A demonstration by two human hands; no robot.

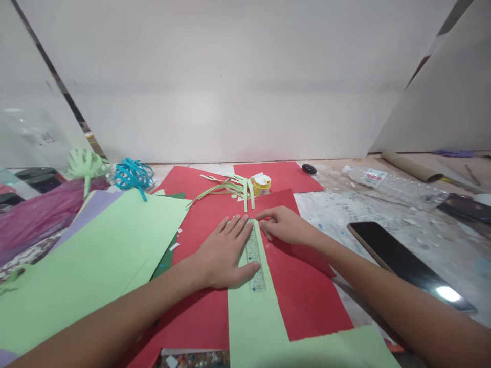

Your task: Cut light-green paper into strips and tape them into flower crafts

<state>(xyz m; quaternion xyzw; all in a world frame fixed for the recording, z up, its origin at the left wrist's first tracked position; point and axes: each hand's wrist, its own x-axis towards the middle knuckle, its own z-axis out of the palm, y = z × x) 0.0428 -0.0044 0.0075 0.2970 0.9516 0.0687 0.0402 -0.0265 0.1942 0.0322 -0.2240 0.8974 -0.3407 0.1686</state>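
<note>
My left hand (230, 253) lies flat with its fingers stretched out, pressing a clear plastic ruler (256, 273) onto a light green paper (249, 327). My right hand (284, 225) is at the far end of the ruler, by the paper's top right edge. Its index finger reaches toward that edge while the other fingers are curled under; what they hold, if anything, is hidden. Beneath lie red paper sheets (310, 301). Just beyond my fingertips are narrow light green paper strips (245, 197) and a small yellow tub (262, 186).
Left are stacked green sheets (95, 245), a blue paper-strip ball (133, 175) and a pale green one (86, 164). Right are a phone (399, 260), a clear plastic bottle (395, 185) and a cardboard tube (412, 167). A white panel (230, 82) stands behind.
</note>
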